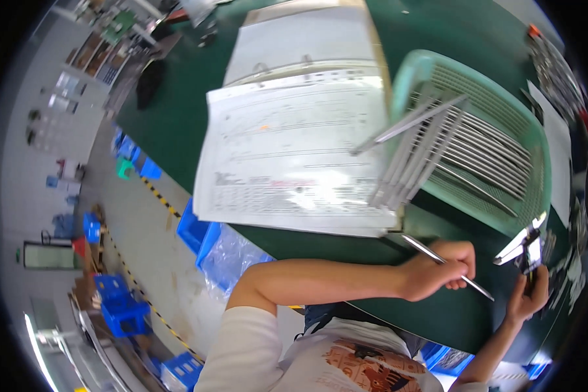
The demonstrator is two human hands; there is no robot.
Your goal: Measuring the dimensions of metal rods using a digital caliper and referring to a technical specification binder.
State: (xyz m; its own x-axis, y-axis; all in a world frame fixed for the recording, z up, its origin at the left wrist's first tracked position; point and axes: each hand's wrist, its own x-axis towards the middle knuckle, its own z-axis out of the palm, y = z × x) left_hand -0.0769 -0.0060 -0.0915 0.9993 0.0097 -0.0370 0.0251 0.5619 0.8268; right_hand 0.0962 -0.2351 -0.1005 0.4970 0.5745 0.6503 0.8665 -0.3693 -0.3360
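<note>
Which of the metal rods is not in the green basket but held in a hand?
The thin rod gripped in the left hand above the green table. All the other rods lie bundled in the basket.

Shiny metal rods (438, 147) lie in a pale green plastic basket (529, 130) on matt green tabletop (176, 117)

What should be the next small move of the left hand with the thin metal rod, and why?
Probably bring the metal rod in the left hand rightward to the small metal tool held by the right hand. The rod's tip points that way, and a gap separates them.
</note>
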